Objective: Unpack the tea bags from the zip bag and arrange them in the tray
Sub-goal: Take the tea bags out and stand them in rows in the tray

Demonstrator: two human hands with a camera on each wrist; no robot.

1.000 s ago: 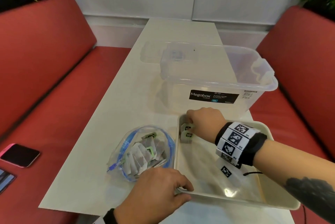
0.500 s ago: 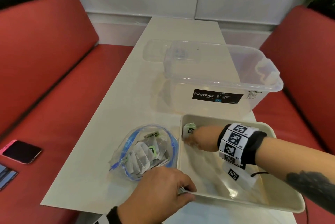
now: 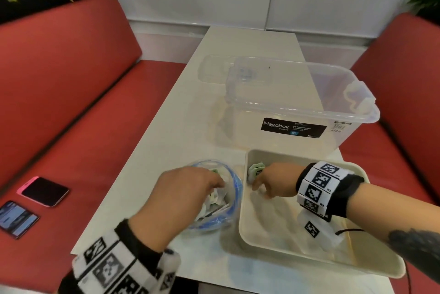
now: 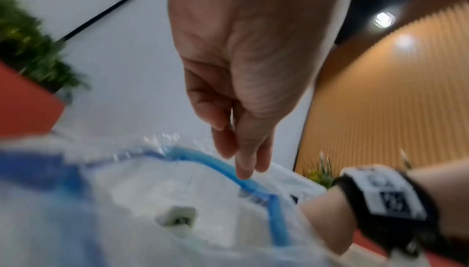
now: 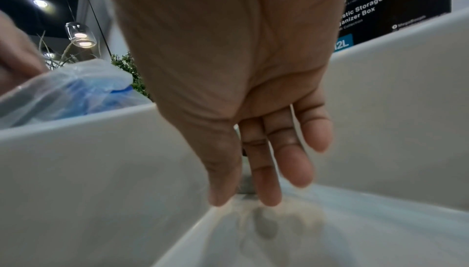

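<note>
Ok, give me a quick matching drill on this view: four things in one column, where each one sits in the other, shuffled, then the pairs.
Things:
1. tea bags
2. left hand
3. phones
4. storage box

Places:
A. on the red bench seat
B. far left corner of the tray
C. on the table beyond the tray
D. at the mouth of the zip bag

Pairs: 1-B, 2-D, 3-A, 4-C
</note>
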